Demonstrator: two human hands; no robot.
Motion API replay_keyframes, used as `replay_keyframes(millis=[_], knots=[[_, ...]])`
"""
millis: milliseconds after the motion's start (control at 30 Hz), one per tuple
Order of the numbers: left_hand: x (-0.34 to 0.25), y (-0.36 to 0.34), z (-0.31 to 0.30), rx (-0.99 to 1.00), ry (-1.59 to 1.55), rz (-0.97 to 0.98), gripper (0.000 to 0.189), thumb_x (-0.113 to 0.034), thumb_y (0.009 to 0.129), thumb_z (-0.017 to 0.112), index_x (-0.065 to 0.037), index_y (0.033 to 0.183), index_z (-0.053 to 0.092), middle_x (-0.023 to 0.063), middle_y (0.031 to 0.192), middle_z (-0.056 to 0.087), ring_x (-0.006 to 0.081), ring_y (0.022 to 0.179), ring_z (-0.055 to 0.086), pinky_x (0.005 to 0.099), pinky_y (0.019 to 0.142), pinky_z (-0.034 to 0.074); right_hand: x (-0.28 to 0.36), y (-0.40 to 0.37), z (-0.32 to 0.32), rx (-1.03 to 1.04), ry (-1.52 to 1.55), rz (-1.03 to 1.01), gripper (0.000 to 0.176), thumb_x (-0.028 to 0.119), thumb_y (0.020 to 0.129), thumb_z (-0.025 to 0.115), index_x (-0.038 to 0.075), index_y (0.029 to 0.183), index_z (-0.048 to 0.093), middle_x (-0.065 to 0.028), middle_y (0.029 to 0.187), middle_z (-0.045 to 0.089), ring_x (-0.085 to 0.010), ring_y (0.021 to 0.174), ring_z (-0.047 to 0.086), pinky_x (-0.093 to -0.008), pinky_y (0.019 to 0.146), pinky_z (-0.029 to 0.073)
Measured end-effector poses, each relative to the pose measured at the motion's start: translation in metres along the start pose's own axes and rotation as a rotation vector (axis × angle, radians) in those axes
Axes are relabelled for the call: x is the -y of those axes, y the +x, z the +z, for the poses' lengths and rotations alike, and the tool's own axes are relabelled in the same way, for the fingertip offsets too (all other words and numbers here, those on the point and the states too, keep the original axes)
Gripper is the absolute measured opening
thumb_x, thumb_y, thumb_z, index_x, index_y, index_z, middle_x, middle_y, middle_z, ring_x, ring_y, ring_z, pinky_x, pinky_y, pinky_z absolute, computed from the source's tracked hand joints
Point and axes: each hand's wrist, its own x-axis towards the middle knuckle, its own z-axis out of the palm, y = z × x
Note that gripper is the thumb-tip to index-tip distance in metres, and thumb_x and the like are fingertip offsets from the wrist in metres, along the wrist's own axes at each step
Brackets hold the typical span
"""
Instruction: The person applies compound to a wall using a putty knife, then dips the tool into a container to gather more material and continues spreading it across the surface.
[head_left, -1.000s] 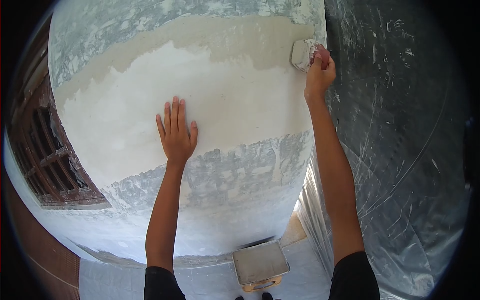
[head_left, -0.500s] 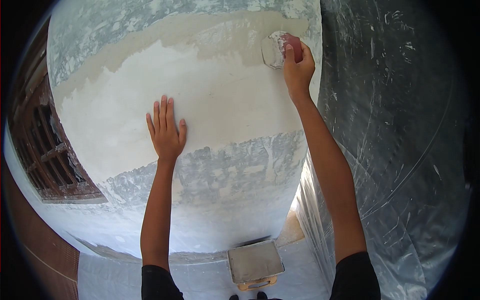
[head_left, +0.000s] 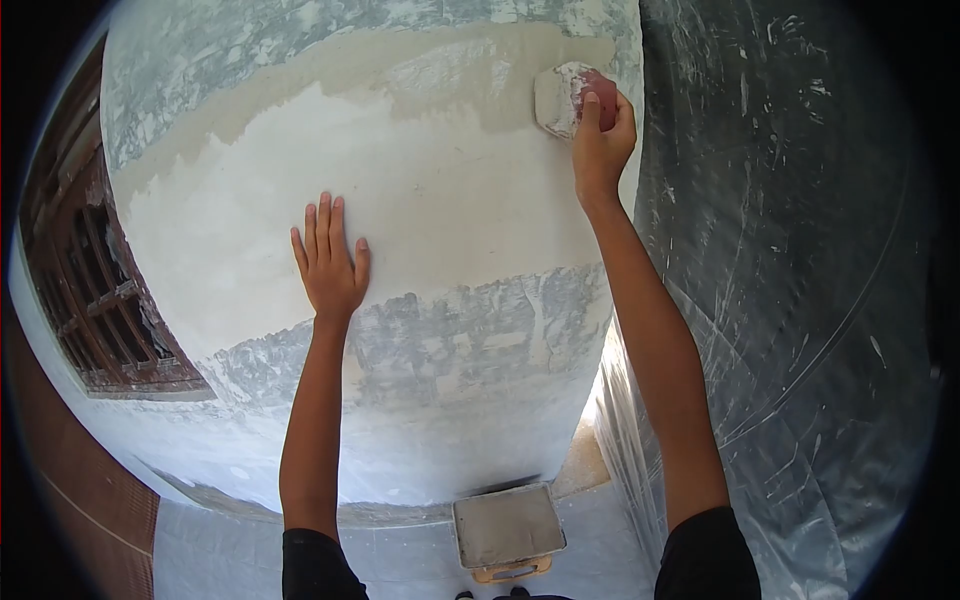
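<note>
My right hand [head_left: 604,150] grips a putty scraper [head_left: 557,100] by its dark red handle, near the wall's upper right edge. The scraper's wide blade is smeared with pale putty and lies against or very close to the wall. Around it runs a damp beige band of putty [head_left: 440,70]. My left hand [head_left: 332,268] rests flat on the smooth whitish part of the wall [head_left: 440,200], fingers stretched out, holding nothing.
A brown window frame with bars [head_left: 110,300] is set in the wall at left. Dark plastic sheeting [head_left: 800,250] hangs at right. Below stands a putty-smeared tray [head_left: 510,525] on a yellowish stool [head_left: 512,571]. Sheeting [head_left: 400,565] covers the floor.
My right hand and the scraper have shifted slightly to the right. My left hand stays flat at nearly the same spot on the wall.
</note>
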Motion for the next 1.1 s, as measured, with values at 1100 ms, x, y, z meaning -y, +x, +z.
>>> replay_keyframes(millis=[1100], knots=[[0.000, -0.003, -0.001, 0.048, -0.030, -0.009, 0.060, -0.030, 0.103, 0.049, -0.012, 0.159, 0.040, 0.0059, 0.166, 0.038, 0.0269, 0.157, 0.029, 0.0516, 0.128, 0.013, -0.005, 0.004, -0.009, -0.060, -0.089, 0.039, 0.035, 0.017, 0.100, 0.062, -0.003, 0.129, 0.061, -0.0173, 0.122, 0.068, -0.0274, 0.115, 0.066, -0.0380, 0.102, 0.050]])
